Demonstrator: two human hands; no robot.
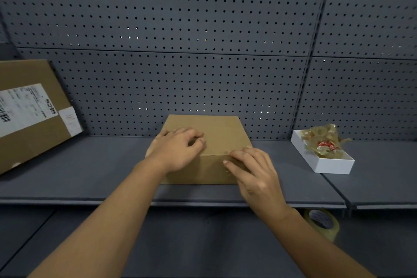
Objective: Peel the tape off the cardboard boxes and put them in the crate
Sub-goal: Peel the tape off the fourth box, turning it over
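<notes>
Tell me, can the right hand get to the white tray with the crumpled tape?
Probably yes. The right hand rests on the small brown cardboard box, and only bare grey shelf lies between it and the white tray.

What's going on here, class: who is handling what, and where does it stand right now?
A person works at a grey shelf with both bare hands on a small cardboard box. The left hand rests on the box top with fingers curled, while the right hand picks at the front top edge, seemingly at tape. A white tray to the right holds crumpled tape. A larger labelled box leans at the left. A tape roll sits on the shelf below.
</notes>
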